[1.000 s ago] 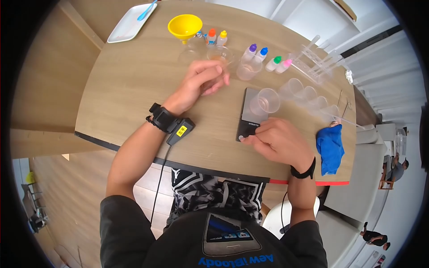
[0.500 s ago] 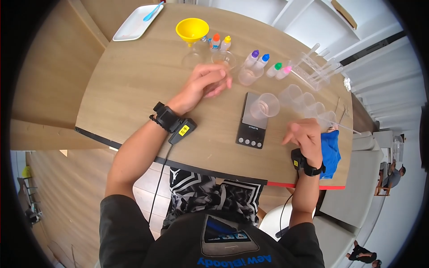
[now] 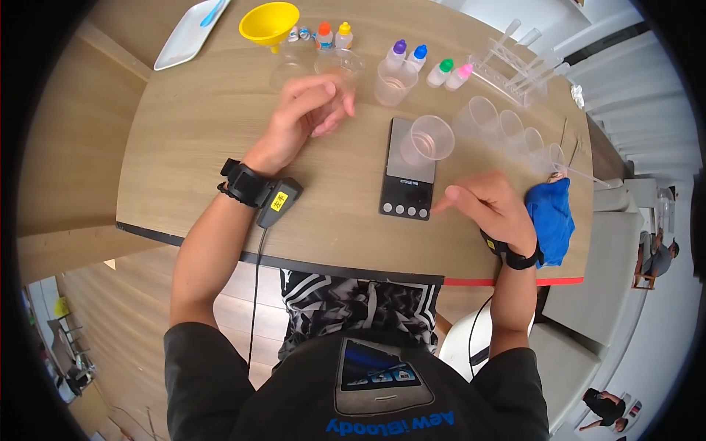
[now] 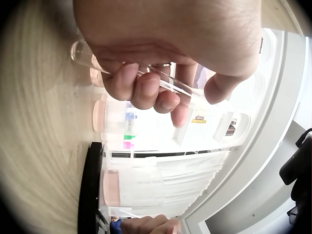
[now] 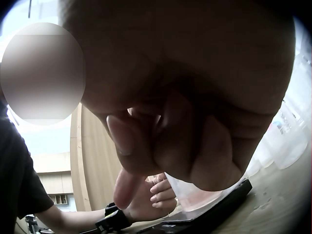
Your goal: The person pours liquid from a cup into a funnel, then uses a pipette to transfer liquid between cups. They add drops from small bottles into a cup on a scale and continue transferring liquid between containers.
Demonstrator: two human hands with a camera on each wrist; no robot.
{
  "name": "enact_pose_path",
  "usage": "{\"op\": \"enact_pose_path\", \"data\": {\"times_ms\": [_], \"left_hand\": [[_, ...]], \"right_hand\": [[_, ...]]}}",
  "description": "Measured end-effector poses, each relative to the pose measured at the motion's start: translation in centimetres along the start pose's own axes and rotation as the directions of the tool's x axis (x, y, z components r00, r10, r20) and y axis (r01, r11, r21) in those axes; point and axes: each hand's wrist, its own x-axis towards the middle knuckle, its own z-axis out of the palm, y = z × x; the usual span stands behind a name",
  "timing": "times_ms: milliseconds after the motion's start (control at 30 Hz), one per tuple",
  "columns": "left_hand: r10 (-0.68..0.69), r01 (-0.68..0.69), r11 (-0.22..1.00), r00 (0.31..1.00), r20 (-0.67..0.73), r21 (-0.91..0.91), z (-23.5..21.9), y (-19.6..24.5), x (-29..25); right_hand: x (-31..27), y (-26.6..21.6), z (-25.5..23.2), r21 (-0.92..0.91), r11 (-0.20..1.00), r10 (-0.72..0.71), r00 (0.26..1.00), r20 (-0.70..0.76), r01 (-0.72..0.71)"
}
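Observation:
In the head view my left hand (image 3: 305,117) is over the left-middle of the table; the left wrist view shows its fingers curled round a clear tube (image 4: 170,86). A black scale (image 3: 409,192) lies in front of me, a clear plastic cup (image 3: 426,141) standing on its plate with a little pinkish liquid in it. Beside the scale's right front corner is my right hand (image 3: 493,209), index finger extended close to the end button; contact cannot be told. Its other fingers are bent and hold nothing in the right wrist view (image 5: 185,141).
Clear cups (image 3: 476,121) run along the right, before a blue cloth (image 3: 550,220). Behind stand a tube rack (image 3: 515,73), dropper bottles (image 3: 441,72) and another cup (image 3: 395,84). A yellow funnel (image 3: 269,23) and white tray (image 3: 184,40) are at the back left.
My right hand went from over the scale's buttons to the right, then came back beside the scale's corner. My left hand kept its pose. The head view has shifted slightly.

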Motion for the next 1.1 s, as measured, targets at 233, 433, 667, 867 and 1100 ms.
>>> {"op": "enact_pose_path", "data": {"times_ms": [233,433,667,867,1100], "left_hand": [[0.008,-0.008,1.000,1.000,-0.003,0.019,0.1,0.2,0.0],[0.006,-0.006,1.000,1.000,0.003,0.018,0.0,0.2,0.0],[0.011,-0.012,1.000,1.000,0.011,0.025,0.0,0.1,0.1],[0.004,-0.004,0.999,1.000,-0.006,0.033,0.2,0.2,0.0],[0.002,-0.002,1.000,1.000,-0.003,0.016,0.3,0.2,0.1]], "right_hand": [[0.5,-0.3,0.7,-0.037,0.997,-0.063,0.997,0.050,0.065],[0.7,-0.9,1.6,-0.209,0.969,-0.091,0.980,0.177,0.128],[0.9,-1.8,1.6,-0.373,0.912,-0.094,0.972,0.216,0.171],[0.5,-0.9,1.4,-0.169,0.978,-0.125,0.992,0.013,0.125],[-0.3,0.1,0.0,-0.190,0.982,-0.038,0.980,-0.193,0.001]]}}
